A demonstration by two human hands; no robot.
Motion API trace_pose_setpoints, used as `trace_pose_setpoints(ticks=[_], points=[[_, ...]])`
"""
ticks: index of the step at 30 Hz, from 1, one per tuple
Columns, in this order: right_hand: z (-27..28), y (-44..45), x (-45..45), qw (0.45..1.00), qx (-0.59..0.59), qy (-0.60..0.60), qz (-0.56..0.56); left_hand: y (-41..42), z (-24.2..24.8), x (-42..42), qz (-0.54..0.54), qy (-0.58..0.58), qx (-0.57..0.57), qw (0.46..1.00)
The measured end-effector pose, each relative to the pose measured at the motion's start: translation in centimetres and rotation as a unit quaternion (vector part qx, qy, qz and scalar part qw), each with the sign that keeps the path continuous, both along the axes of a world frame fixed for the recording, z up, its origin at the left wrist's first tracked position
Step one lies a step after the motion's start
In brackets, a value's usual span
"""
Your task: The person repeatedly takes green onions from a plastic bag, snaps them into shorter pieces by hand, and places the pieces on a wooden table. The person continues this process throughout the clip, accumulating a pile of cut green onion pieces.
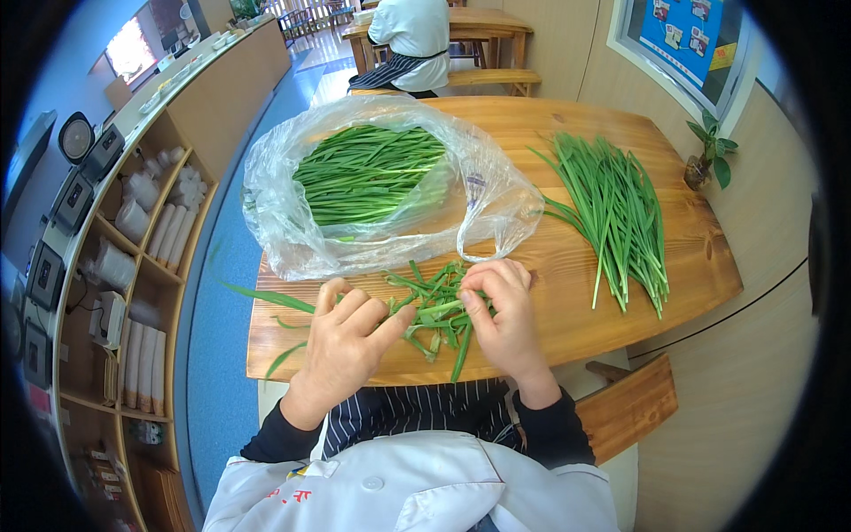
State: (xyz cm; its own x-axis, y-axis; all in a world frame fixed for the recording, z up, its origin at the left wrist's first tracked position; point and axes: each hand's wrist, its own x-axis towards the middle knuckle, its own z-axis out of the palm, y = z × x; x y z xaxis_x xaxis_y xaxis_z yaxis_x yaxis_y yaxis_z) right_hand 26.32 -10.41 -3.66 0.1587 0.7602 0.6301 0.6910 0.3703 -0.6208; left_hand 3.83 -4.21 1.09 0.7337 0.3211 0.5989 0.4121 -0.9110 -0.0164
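Note:
A garlic chive stalk (pixel 439 310) runs between my two hands just above the wooden table (pixel 565 292). My left hand (pixel 352 332) is closed around its leafy part, and long green leaves (pixel 272 296) stick out to the left. With thumb and fingertips, my right hand (pixel 502 312) pinches the pale end. Under and between the hands lies a loose heap of chive trimmings (pixel 435 282). Behind them, an opened clear plastic bag (pixel 502 193) holds a thick bunch of chives (pixel 365 176). Another pile of chives (pixel 611 213) rests on the right, pale ends towards me.
A small potted plant (pixel 708 153) is by the right wall. One wooden bench (pixel 631 405) stands at the lower right. Shelving (pixel 143 279) with cups and rolls lines the left, beyond a blue floor (pixel 223 332). A person (pixel 412 46) sits at a table ahead.

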Motion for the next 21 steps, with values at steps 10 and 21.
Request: trace_pose_setpoints(ticks=[10, 21], points=[[-0.8, -0.4, 1.8, 0.996, 0.017, 0.000, -0.087, 0.3, -0.9, -1.3, 0.076, -0.047, 0.084, 0.992], [-1.3, -2.2, 3.3, 0.989, -0.033, -0.075, -0.123, 4.0, 6.8, 2.0, 0.007, -0.054, 0.229, 0.972]])
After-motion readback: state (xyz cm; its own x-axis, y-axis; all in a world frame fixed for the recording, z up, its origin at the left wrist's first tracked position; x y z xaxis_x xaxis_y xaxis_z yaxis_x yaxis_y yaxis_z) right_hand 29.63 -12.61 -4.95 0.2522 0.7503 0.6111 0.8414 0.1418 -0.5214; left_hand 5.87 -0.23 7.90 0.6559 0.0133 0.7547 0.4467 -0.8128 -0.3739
